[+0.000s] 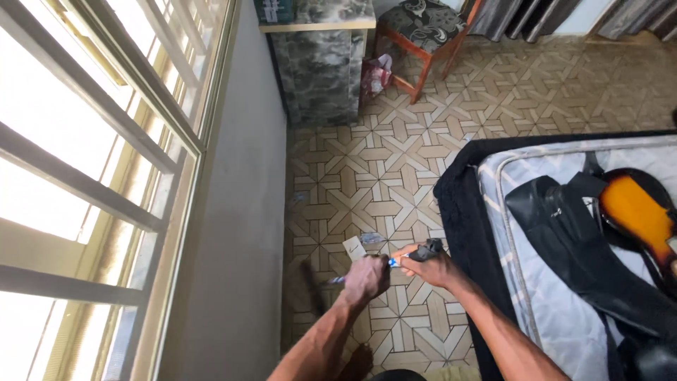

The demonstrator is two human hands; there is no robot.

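Observation:
My left hand (365, 276) is closed around a thin tool with a blue and silver shaft (392, 262) that pokes out both sides of the fist. My right hand (429, 264) grips a small dark object (427, 250) that meets the blue end of the tool. Both hands are held together over the patterned tile floor (395, 155). A small white card (352, 247) and a shiny scrap (371, 238) lie on the tiles just beyond the hands. What the dark object is stays unclear.
A mattress (557, 282) with a dark cover is on the right, carrying a black bag (578, 240) and an orange sunburst guitar (638, 212). A barred window (92, 176) and grey wall fill the left. A marble-patterned cabinet (321, 63) and wooden chair (423, 35) stand far back.

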